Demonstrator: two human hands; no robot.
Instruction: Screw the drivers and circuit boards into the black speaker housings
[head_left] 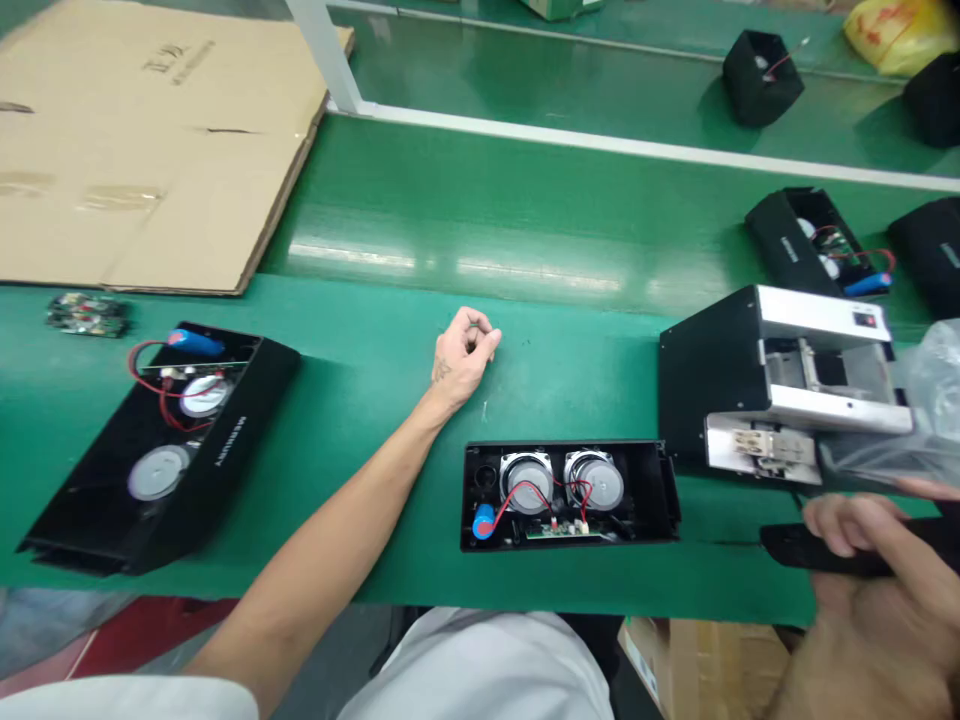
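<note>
My left hand (465, 355) is stretched out over the green bench, fingers curled into a pinch; whatever is between them is too small to name. My right hand (877, 580) at the lower right grips a flat black panel (825, 555). Between the hands lies an open black speaker housing (570, 495) with two round drivers, red wires, a blue cylinder and a small circuit board inside. Just right of it stands a black and silver machine (772, 395).
A second open speaker housing (161, 445) lies at the left, a small circuit board (86, 313) behind it. Flattened cardboard (142, 140) covers the far left. More black housings (817, 240) sit at the far right. A clear plastic bag (926, 400) is beside the machine.
</note>
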